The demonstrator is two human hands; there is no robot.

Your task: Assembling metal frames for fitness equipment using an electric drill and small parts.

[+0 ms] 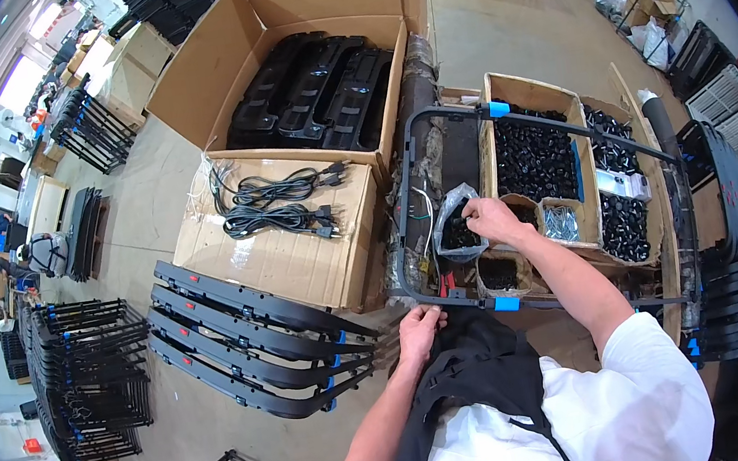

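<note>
A black tubular frame [404,216] with rounded corners and blue wraps lies across the workbench before me. At its near left corner is my left hand [417,333], fingers pinched together close to the lower bar; what they hold, if anything, is too small to make out. My right hand [495,220] reaches over the frame's opening to a clear plastic bag [459,254] with dark small parts inside. Its fingertips are closed together at the bag's mouth, and I cannot see what is between them. Beside the bag sits a small box of dark bits [498,275].
Wooden bins of black plastic parts [535,157] and a box of metal screws [560,222] stand to the right. Coiled power cords [277,207] rest on a closed carton [202,238]. Behind is an open carton of black panels [308,89]. Curved black bars [253,339] project at left.
</note>
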